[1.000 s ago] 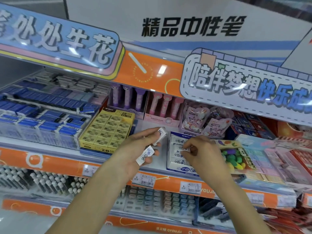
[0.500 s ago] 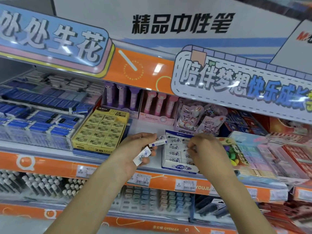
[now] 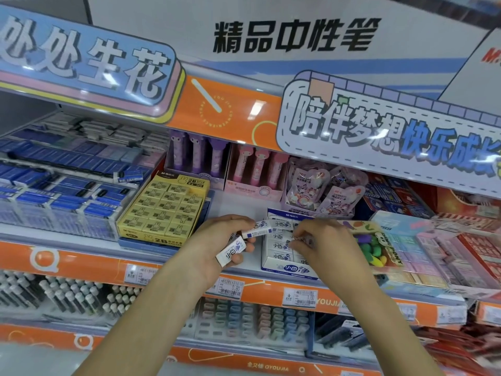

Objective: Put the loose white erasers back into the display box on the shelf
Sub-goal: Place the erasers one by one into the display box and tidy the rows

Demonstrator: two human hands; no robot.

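Note:
My left hand holds two white erasers with blue print: one eraser pinched at the fingertips and pointing toward the box, another eraser lower in the palm. The white and blue display box stands on the shelf just right of that hand, with rows of white erasers in it. My right hand rests over the box's right side, fingertips pressing down on the erasers inside; whether it grips one is hidden.
A yellow 2B eraser box stands left of my hands, with blue eraser packs further left. A box of colourful erasers sits right of the display box. Pink and purple pen boxes stand behind. Orange price rail runs along the shelf front.
My left hand has turned the upper eraser level and brought it closer to the box. My right hand stayed over the box, its fingers shifting slightly.

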